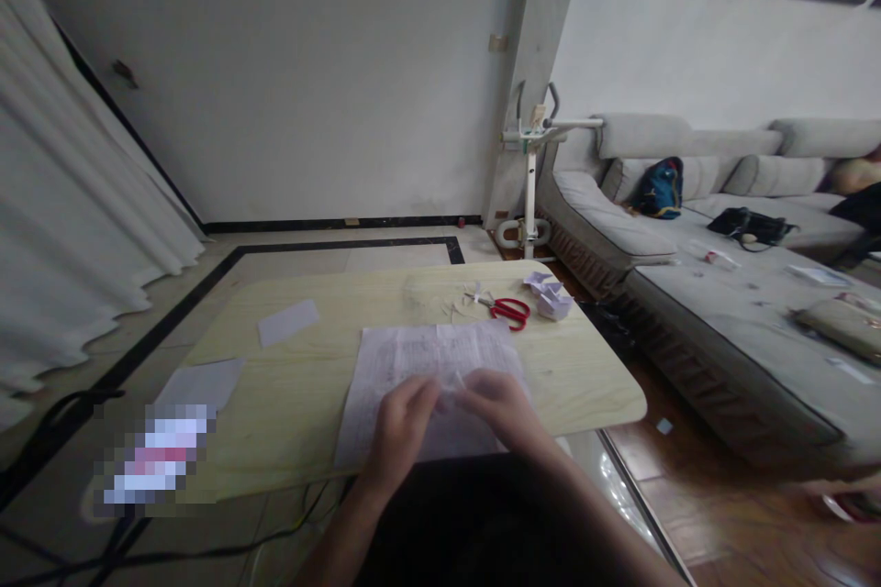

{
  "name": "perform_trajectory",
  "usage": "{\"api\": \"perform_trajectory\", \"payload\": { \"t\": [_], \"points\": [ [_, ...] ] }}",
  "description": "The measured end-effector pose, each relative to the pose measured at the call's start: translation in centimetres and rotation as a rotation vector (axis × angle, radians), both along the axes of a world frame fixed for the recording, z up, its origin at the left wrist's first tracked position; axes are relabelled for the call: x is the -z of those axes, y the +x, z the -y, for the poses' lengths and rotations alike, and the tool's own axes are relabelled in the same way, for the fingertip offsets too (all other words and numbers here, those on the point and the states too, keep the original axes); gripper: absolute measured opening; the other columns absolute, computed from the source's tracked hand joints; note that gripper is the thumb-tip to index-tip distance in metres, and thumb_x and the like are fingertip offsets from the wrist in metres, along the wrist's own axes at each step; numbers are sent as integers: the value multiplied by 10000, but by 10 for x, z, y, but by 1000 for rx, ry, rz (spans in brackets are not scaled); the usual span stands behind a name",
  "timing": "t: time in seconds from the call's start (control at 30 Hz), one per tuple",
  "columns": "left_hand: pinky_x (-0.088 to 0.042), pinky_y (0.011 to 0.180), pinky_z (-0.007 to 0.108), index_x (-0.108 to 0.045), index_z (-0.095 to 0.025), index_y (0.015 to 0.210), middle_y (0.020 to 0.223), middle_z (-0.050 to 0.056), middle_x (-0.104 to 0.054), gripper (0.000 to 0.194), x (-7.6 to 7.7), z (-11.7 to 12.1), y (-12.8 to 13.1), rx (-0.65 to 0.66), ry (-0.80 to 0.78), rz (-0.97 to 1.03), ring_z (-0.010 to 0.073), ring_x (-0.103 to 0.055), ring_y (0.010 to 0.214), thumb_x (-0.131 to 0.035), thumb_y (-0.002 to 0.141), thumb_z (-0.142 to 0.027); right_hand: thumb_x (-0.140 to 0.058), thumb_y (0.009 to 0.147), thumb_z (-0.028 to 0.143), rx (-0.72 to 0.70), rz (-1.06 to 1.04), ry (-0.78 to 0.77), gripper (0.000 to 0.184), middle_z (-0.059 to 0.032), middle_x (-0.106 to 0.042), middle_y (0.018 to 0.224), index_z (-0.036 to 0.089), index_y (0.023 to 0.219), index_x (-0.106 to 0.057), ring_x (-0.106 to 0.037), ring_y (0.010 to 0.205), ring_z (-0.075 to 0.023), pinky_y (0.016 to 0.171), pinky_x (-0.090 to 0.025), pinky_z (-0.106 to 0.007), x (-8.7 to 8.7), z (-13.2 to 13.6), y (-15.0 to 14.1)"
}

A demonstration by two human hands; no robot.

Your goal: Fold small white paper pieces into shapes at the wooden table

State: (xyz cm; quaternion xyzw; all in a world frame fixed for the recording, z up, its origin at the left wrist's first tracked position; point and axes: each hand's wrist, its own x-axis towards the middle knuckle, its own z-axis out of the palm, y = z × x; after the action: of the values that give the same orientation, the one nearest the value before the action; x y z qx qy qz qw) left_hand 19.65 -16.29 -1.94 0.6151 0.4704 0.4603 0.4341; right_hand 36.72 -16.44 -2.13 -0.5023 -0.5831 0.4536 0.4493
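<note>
My left hand (405, 408) and my right hand (494, 396) meet over a large printed sheet of paper (385, 358) near the table's front edge. Both are closed, fingertips pinched around a small piece of white paper (451, 382). Motion blur and my fingers hide most of its shape. Beyond the sheet lie scissors with red handles (513, 312), blades pointing left. Thin paper scraps (447, 304) are scattered by the blades. To the right of the scissors sit folded paper pieces (552, 298).
On the left of the pale wooden table (275, 404) lie a blank paper slip (289, 323), a larger paper (206, 383) and a pixelated bright object (158, 457). Dark cables (206, 555) run below. A grey sofa (722, 312) and exercise equipment (529, 174) stand beyond at right.
</note>
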Motion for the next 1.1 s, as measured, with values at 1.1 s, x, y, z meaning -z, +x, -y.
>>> {"api": "perform_trajectory", "payload": {
  "t": [1.1],
  "points": [
    [-443,605,222,-617,-187,657,612,-18,-607,297,1,3,2,3,-27,-16,142,-570,622,-553,898,-347,-711,753,332,26,-69,-103,250,12,-616,547,182,566,-641,-546,549,-134,554,-430,-238,-7,2,-4]
  ]
}}
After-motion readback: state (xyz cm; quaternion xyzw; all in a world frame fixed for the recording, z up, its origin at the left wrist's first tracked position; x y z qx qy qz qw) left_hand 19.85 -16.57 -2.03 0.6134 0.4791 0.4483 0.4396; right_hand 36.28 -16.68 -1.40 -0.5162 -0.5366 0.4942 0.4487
